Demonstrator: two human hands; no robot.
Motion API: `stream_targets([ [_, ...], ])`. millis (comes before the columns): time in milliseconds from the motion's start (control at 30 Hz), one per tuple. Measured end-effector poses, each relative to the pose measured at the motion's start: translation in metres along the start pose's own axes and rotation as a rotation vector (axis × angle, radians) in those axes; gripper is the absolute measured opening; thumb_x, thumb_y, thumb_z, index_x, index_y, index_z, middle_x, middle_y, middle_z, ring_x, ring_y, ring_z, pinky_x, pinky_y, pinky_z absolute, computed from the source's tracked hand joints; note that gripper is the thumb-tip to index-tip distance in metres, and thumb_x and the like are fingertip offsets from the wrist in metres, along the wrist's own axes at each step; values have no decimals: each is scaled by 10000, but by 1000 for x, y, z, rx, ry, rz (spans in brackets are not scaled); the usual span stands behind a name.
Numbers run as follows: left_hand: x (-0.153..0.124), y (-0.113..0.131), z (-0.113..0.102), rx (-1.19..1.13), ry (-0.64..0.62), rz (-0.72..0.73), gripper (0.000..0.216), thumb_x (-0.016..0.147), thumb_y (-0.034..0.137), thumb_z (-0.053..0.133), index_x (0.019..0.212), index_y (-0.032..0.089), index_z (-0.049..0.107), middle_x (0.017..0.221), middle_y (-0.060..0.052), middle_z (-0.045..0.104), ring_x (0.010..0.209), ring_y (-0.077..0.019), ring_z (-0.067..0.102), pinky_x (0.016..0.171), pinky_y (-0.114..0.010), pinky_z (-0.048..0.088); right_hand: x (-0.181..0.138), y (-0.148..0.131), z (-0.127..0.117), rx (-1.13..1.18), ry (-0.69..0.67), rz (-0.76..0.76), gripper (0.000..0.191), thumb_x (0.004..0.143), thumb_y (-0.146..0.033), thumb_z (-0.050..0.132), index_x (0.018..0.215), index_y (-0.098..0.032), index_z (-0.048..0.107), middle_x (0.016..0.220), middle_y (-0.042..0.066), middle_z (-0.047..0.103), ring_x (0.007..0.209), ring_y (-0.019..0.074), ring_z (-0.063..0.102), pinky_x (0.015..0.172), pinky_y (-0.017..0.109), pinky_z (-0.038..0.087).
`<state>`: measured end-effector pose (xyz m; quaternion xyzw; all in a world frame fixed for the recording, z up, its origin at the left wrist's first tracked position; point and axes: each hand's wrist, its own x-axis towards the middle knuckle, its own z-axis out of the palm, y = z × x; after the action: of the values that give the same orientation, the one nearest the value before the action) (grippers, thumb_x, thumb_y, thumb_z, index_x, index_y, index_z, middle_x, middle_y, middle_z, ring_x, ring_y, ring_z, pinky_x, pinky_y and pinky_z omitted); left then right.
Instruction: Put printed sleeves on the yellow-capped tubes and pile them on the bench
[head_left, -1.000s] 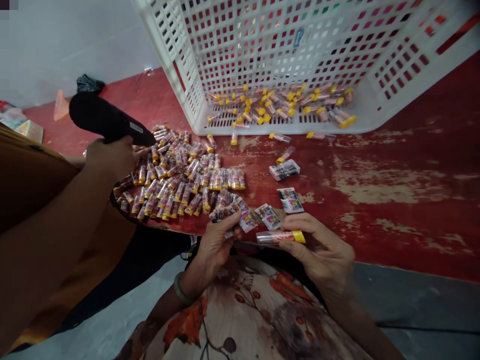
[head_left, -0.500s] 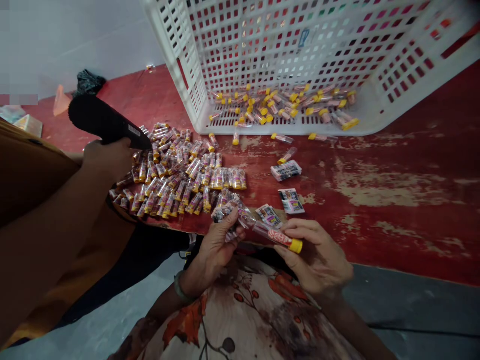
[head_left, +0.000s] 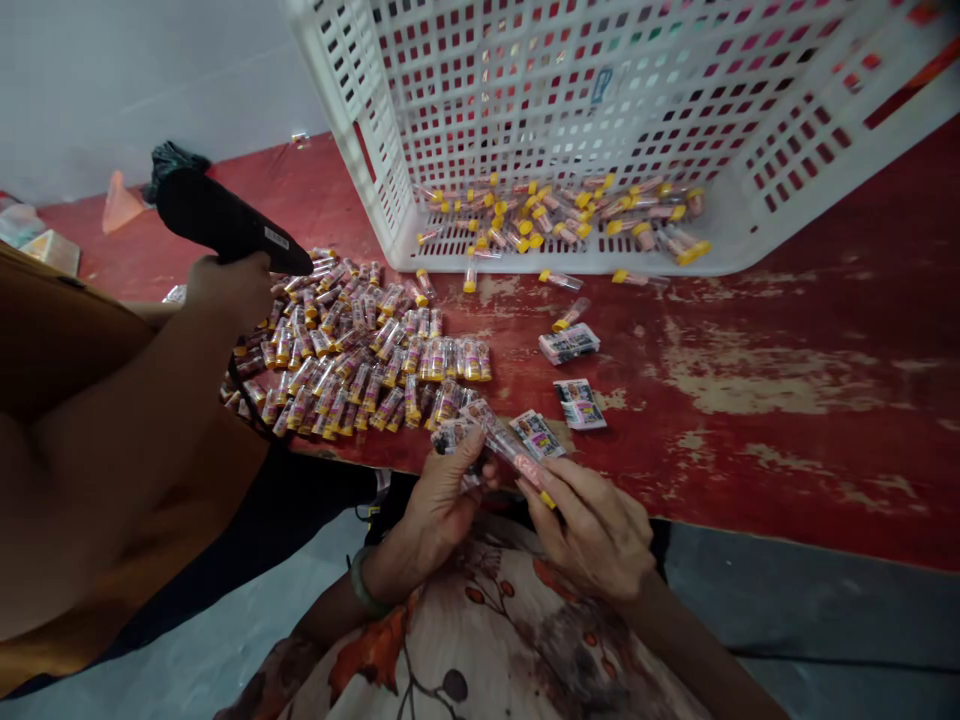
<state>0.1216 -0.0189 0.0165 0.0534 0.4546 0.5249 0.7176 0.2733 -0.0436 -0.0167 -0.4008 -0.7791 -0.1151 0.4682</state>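
Note:
My right hand (head_left: 592, 525) pinches a clear yellow-capped tube (head_left: 528, 466) with pinkish contents near its capped end. In my left hand (head_left: 444, 495), thumb and fingers close on several flat printed sleeves (head_left: 454, 436). The tube's far end reaches up to a clear printed sleeve beside my left fingertips; how far it sits inside I cannot tell. Just beyond my hands lie a bundle of printed sleeves (head_left: 537, 434), a second bundle (head_left: 579, 404) and a thicker one (head_left: 569, 344). A large pile of sleeved tubes (head_left: 360, 345) spreads to the left.
A white perforated crate (head_left: 405, 225) lies tipped toward me, with yellow-capped tubes (head_left: 547, 212) inside and a few spilled in front. At left a co-worker's hand (head_left: 229, 290) holds a black heat gun-like tool (head_left: 225, 222) over the pile. The red table (head_left: 750, 430) is worn.
My right hand has moved left with the tube, bringing it up against the sleeve at my left hand. The co-worker's black tool has shifted slightly right and up.

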Motion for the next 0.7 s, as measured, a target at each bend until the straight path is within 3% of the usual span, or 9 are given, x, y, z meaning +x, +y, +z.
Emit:
stream_targets([
  [133, -1, 3, 5, 96, 16, 64, 329, 544, 331, 859, 612, 138, 601, 545, 32, 547, 481, -64, 473, 496, -202, 412, -5, 2, 7, 37, -132, -118, 432, 834, -144, 649, 1253, -131, 543, 1157, 141, 660, 1028, 209, 649, 847, 308, 562],
  [300, -2, 1, 0, 127, 19, 14, 277, 523, 265, 866, 616, 129, 643, 548, 23, 582, 488, -67, 494, 495, -197, 412, 1, 0, 14, 198, -172, 1, 470, 846, -126, 609, 1303, -111, 501, 1171, 175, 626, 1081, 225, 629, 843, 304, 569],
  [367, -2, -2, -3, 127, 3, -12, 278, 513, 236, 871, 669, 121, 671, 594, 8, 619, 503, -72, 520, 506, -201, 422, 4, 0, 17, 203, -130, 12, 455, 830, -97, 614, 1274, -137, 525, 1145, 165, 632, 1054, 226, 640, 814, 308, 577],
  [467, -3, -4, -4, 139, 2, -24, 324, 491, 225, 880, 736, 121, 695, 675, -16, 664, 548, -90, 560, 524, -210, 434, 10, 2, 17, 327, -50, 168, 415, 812, -134, 651, 1213, -177, 549, 1058, 120, 654, 961, 213, 662, 774, 322, 584],
  [600, -4, 0, -3, 179, -23, 0, 289, 519, 269, 873, 656, 120, 666, 603, 6, 617, 530, -76, 531, 517, -202, 406, 21, 8, 10, 596, -146, 329, 301, 811, -165, 650, 1106, -192, 598, 1066, 103, 642, 996, 232, 641, 832, 382, 561],
  [700, -6, 2, -3, 196, -56, -3, 262, 561, 269, 856, 677, 130, 667, 579, 23, 592, 498, -63, 498, 503, -201, 386, 25, 7, 5, 636, -135, 366, 266, 809, -115, 628, 1065, -185, 622, 1066, 108, 639, 1005, 232, 632, 840, 387, 550],
])
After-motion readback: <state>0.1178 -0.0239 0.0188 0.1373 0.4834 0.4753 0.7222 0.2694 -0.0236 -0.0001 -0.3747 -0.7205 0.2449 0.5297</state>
